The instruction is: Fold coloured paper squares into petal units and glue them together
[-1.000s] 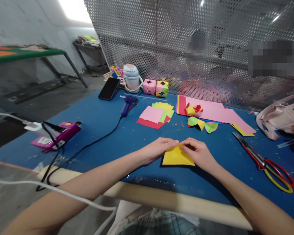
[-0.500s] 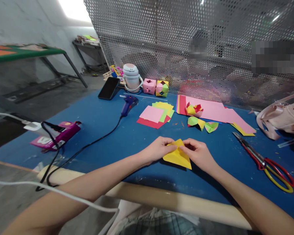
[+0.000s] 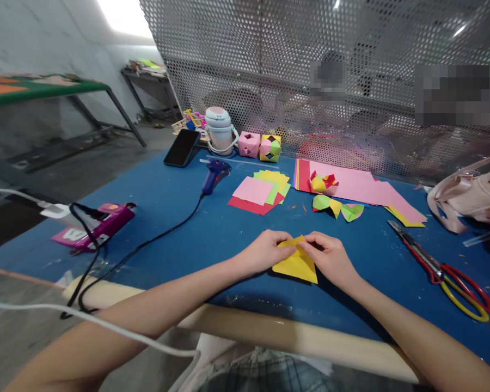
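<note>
A folded yellow paper (image 3: 296,265) lies near the front edge of the blue table (image 3: 188,218). My left hand (image 3: 265,251) pinches its upper left corner with curled fingers. My right hand (image 3: 329,256) pinches its top edge from the right, fingertips almost touching those of the left. Both hands rest low on the table, with the paper's lower part showing between them.
Behind lie a stack of coloured paper squares (image 3: 261,191), pink sheets (image 3: 351,188), folded paper pieces (image 3: 337,206) and paper cubes (image 3: 260,146). A glue gun (image 3: 214,174) with its cable, a phone (image 3: 182,147), scissors (image 3: 449,272), a pink bag (image 3: 471,193) and a perforated metal screen (image 3: 310,81) surround the spot.
The yellow paper was lifted and turned at its top corner, then pressed lower again. Both hands stayed close together on it, shifting only slightly.
</note>
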